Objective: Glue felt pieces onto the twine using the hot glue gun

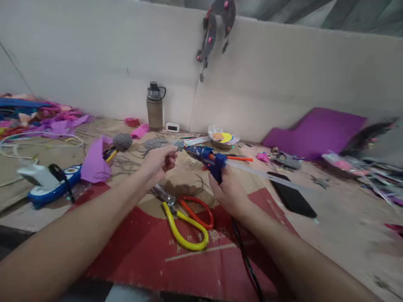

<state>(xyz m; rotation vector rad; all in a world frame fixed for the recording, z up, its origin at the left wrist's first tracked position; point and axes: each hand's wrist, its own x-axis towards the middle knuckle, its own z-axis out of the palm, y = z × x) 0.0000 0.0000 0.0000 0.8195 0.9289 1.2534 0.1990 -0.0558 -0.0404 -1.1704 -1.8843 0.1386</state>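
My right hand (228, 188) is wrapped round the grip of a blue hot glue gun (201, 153), whose nozzle points left. A long translucent glue stick (267, 173) sticks out of its back. The fingertips of my left hand (162, 161) are pinched on a small grey piece (179, 145) right by the nozzle; its kind is too small to make out, and whether it touches the nozzle I cannot tell. Below and between my hands lie scissors with a yellow loop (185, 243) and a red loop, on red printed cardboard (132, 251).
A black phone (291, 195) lies to the right, and a blue-and-white power strip (56, 191) with plugs to the left. Behind stand a bottle (155, 111) and a bowl (223, 144). Grey yarn (122, 141) and purple sheets (315, 132) lie about. A black cord (247, 260) runs towards me.
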